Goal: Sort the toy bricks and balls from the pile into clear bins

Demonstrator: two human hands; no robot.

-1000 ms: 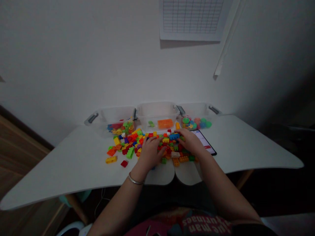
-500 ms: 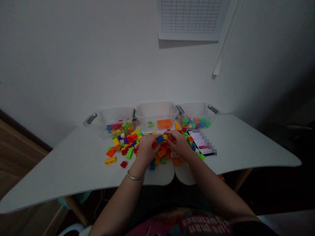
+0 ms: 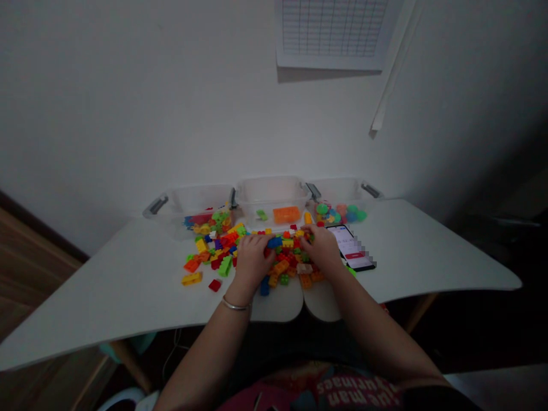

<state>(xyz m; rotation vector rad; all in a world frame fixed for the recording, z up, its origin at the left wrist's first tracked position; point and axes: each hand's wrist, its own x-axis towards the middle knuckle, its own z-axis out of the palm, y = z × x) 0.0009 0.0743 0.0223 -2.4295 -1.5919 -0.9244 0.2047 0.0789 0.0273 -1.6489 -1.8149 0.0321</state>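
My left hand [image 3: 254, 260] is closed on a blue toy brick [image 3: 274, 242], pinched by its left end above the loose pile. A yellow brick [image 3: 287, 243] lines up with its right end; whether the two are joined is unclear. Just to the right, my right hand [image 3: 322, 249] curls its fingers down among small yellow and red bricks. What those fingertips grip, if anything, is hidden. Around and beneath both hands spreads a heap of mixed bricks, with orange bricks [image 3: 281, 267] and a pale brick [image 3: 304, 268] between the wrists.
Three clear plastic bins stand along the wall: a left bin [image 3: 188, 197], a middle bin [image 3: 274, 188] holding an orange block [image 3: 286, 215], and a right bin [image 3: 342, 188]. A phone [image 3: 351, 248] lies right of the heap. The white table [image 3: 141, 285] has a notch in front.
My right hand has shifted right, away from the blue brick, showing more of the yellow brick and the pale brick. My left hand has moved slightly left with the blue brick.
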